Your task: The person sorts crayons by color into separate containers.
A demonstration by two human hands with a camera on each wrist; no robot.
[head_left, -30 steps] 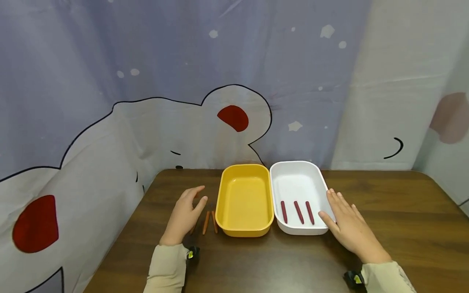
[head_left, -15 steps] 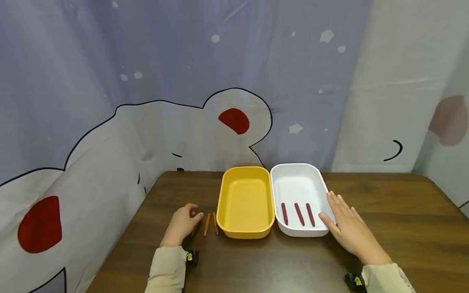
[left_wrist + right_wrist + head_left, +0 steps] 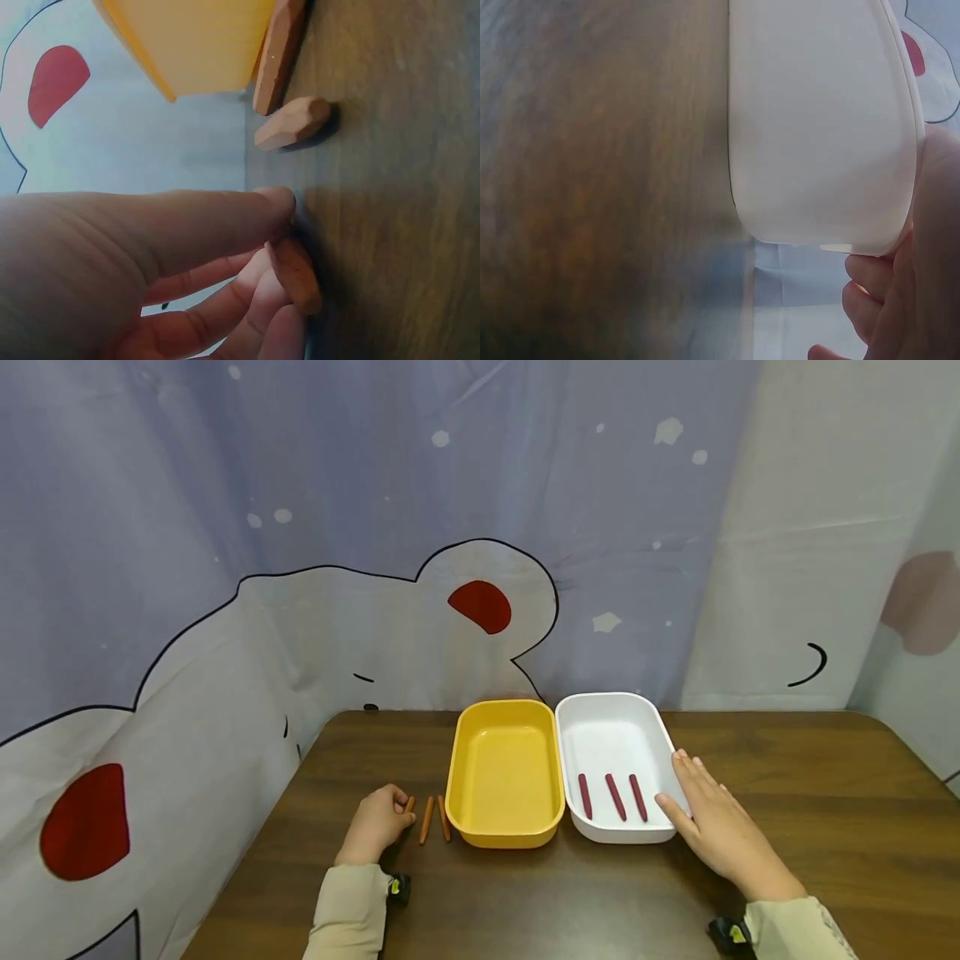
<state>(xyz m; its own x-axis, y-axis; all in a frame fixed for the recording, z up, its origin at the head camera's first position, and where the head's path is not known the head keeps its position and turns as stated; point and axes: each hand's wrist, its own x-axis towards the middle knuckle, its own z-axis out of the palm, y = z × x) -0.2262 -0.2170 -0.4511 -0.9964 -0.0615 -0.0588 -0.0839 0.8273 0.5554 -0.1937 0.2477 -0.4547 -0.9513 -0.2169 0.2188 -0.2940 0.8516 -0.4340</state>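
My left hand [image 3: 375,822] pinches an orange crayon [image 3: 298,277] between thumb and fingers, low at the wooden table; the hand covers part of it. Two more orange crayons lie just to its right: a middle crayon [image 3: 427,820] and another crayon [image 3: 445,818] right beside the yellow tray [image 3: 505,841]. My right hand [image 3: 716,822] rests with straight fingers along the right rim of the white tray [image 3: 626,835], thumb over its front corner. Inside that tray lie three dark red crayons [image 3: 616,797], side by side near its front end.
The two trays stand side by side at the back middle of the brown wooden table [image 3: 540,902]. Behind the table hangs a patterned curtain [image 3: 622,527]. A small dark device [image 3: 399,888] sits at the left wrist, another device [image 3: 729,935] at the right.
My left hand has come down from beside the yellow tray, and its fingers have closed on the leftmost orange crayon. The right hand has kept its place on the white tray's rim.
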